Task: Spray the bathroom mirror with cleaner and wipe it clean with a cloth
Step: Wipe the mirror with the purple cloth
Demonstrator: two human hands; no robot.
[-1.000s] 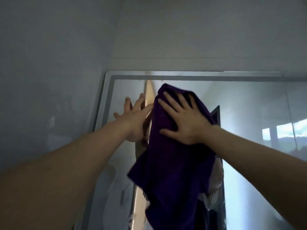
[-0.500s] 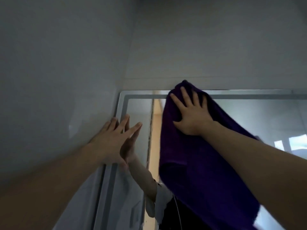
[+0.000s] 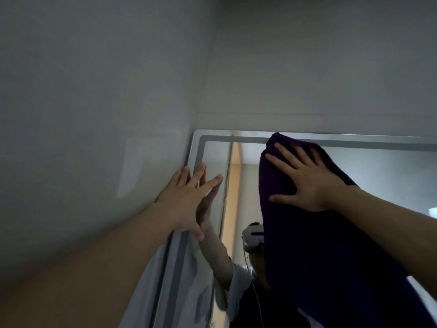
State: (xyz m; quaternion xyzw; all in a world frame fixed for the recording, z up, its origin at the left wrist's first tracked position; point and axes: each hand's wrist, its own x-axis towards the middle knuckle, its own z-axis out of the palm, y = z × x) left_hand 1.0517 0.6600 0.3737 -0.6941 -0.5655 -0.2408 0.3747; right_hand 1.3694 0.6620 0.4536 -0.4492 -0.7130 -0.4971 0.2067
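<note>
The right hand (image 3: 307,183) is flat, fingers spread wide, pressing the purple cloth (image 3: 319,256) on the mirror (image 3: 378,176) near its top edge, at 2 o'clock. The left hand (image 3: 186,202) is flat too, holding nothing, touching the mirror's left edge at 9 o'clock.

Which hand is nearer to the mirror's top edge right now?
Right. The right hand presses the purple cloth flat against the mirror just under its top edge. The left hand rests lower, on the mirror's left edge by the wall.
</note>
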